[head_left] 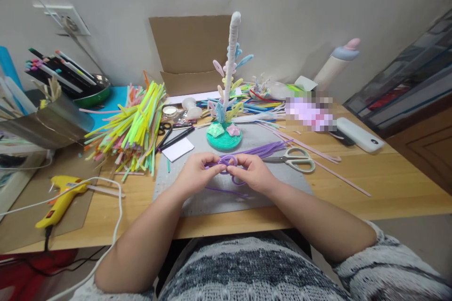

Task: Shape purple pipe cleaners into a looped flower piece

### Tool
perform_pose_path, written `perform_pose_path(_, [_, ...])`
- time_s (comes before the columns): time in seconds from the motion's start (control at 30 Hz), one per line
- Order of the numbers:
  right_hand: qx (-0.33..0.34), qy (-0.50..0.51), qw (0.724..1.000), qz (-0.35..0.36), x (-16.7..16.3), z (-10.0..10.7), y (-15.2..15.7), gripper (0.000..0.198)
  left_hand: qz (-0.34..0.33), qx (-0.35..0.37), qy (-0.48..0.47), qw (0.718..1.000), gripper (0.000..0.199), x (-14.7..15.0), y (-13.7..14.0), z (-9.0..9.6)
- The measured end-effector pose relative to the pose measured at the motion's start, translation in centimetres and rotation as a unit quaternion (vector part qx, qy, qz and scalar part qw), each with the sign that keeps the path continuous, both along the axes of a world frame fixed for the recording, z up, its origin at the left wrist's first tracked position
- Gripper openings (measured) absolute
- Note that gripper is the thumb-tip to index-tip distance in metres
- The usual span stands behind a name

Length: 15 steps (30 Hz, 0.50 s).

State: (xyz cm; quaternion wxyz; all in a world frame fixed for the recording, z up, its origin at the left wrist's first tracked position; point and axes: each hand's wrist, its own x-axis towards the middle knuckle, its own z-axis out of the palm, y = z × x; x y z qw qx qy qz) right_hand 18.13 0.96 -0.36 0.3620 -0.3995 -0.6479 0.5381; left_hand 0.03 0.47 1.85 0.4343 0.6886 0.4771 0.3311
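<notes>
Both of my hands meet over the grey mat [197, 202], pinching a purple pipe cleaner [231, 159] bent into loops. My left hand [199, 174] grips its left side with thumb and fingers closed. On the other side my right hand [256, 174] pinches it, a loop hanging below the fingertips. Part of the pipe cleaner is hidden by the fingers. Just beyond lies a bundle of straight purple pipe cleaners [270, 149], next to scissors [299, 160]. Behind stands a green round base [224, 140] with a white wrapped stem [231, 51] and coloured looped petals.
A large pile of pipe cleaners [130, 127] lies left of the mat. A yellow glue gun [61, 197] rests at far left, its white cord looping near my left arm. Pink pipe cleaners [339, 176] and a white oblong device [360, 135] are at right.
</notes>
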Motion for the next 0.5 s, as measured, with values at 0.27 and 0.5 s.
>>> perform_pose_path(0.27, [-0.039,0.001,0.999,-0.031,-0.40,-0.35,0.08,0.020,0.067,-0.101,-0.064,0.991,0.021,0.31,0.15,-0.38])
perform_pose_path(0.5, [-0.062,-0.009,0.998,-0.020,-0.28,-0.38,0.16,0.024,0.039,-0.073,-0.037,0.996,0.020,0.23,0.25,-0.91])
